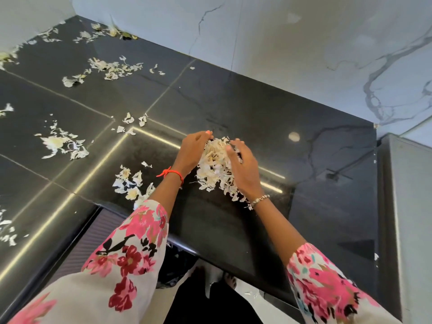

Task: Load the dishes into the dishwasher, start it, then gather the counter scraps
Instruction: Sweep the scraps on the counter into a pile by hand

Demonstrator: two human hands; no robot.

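- As a person stands at the black stone counter, two floral sleeves reach in from the near edge, the left sleeve and the right sleeve, both pink and red on white.
- A red thread is tied round the left wrist, and a beaded bracelet circles the right.
- The left hand and the right hand meet over the middle of the counter. Each is cupped, with fingers curled round opposite sides of one heap of peelings.
- The heap, papery and off-white, sits between the two palms. Its lower fringe spills onto the stone beside the right wrist.
- Just left of the left forearm, near the counter's front edge, lies a loose clump of peelings, untouched.
- Further left, a wider scatter spreads across the dark tile, and a few stray flakes rest where the tile seams cross.
- Beyond these, well apart from the hands, a long strewn patch lies toward the back.
- In the far corner, more scraps are pushed against the wall, with some darker leafy bits among them.
- A pale, grey-veined marble wall rises behind the counter.
- A grey upright panel stands at the counter's right end.
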